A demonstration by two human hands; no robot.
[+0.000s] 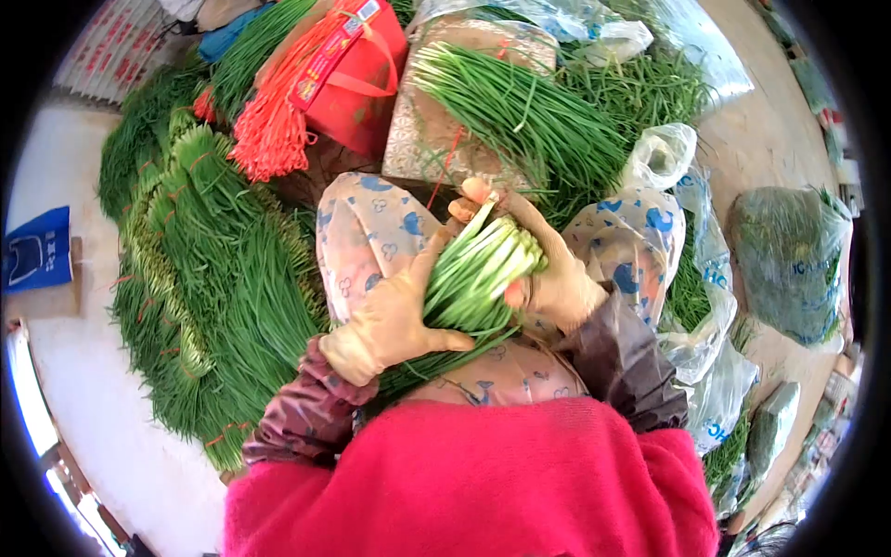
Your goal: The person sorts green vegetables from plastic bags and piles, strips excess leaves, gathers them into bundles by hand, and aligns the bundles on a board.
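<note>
A bunch of garlic chives (478, 274) lies over my lap, its pale cut ends pointing up and to the right. My left hand (394, 316), in a tan glove, is wrapped round the green part from the left, thumb across the near side. From the right, my gloved right hand (557, 269) grips the pale end, bare fingertips showing through the glove. One stalk sticks up beside the right fingers. The leafy end runs under my left wrist and is partly hidden. Below the hands, a patterned plastic apron (371, 227) covers my knees.
Tied chive bundles (200, 278) are heaped at the left. Ahead stand a red bag (357, 88) with red ties (274, 130) and a patterned block (408, 139) bearing loose chives (529, 111). Clear plastic bags (710, 343) and a filled bag (789, 265) are at the right.
</note>
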